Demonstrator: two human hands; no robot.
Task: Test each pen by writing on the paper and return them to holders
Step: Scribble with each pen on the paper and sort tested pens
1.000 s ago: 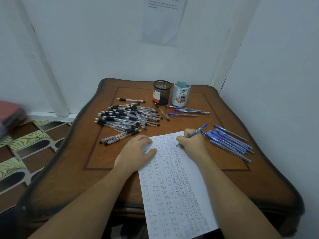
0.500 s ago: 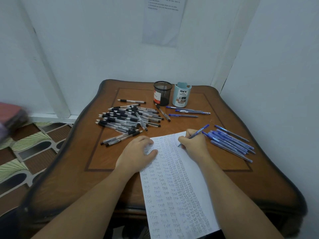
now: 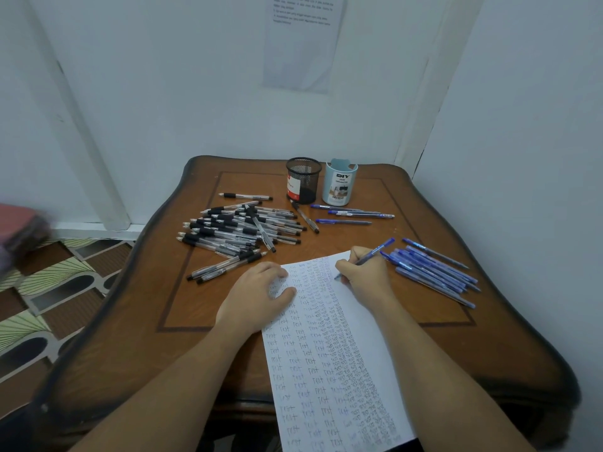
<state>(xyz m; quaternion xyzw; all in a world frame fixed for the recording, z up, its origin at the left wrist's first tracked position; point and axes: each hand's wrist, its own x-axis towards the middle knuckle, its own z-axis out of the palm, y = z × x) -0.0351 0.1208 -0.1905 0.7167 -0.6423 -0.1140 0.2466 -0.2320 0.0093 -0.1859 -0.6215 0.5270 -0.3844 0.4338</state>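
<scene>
- right hand (image 3: pixel 365 275): fingers (image 3: pixel 346 264) curled round a blue pen (image 3: pixel 375 252), pinching the barrel low down. Tip is on the paper near its far right corner; the back end points up and to the right.
- left hand (image 3: pixel 257 295): palm down on the paper's far left edge. Its fingers (image 3: pixel 277 270) are loosely bent with the thumb out to the side; it presses the sheet and holds nothing.
- paper (image 3: pixel 326 353): white sheet lying lengthwise toward the person, near end past the near edge of the surface (image 3: pixel 212 321). It is covered in columns of small handwritten "test", packed tighter on the right side.
- black mesh holder (image 3: pixel 303 181) and light-blue holder (image 3: pixel 339 184), labelled "DIY desk organizer", stand upright just beside each other at the far side of the surface.
- black-grip pen pile (image 3: pixel 241 230): many clear pens heaped left of the holders, beyond the left hand. One single black-grip pen (image 3: pixel 244 196) lies apart on the far side of the heap.
- blue pen row (image 3: pixel 434 272): a batch lying side by side right of the paper, just beside the right hand.
- three blue pens (image 3: pixel 352 215) lie flat just in front of the light-blue holder.
- wall sheet (image 3: pixel 303 44): printed page on the wall above, text too small to read.
- patterned floor (image 3: pixel 49 288) on the left.
</scene>
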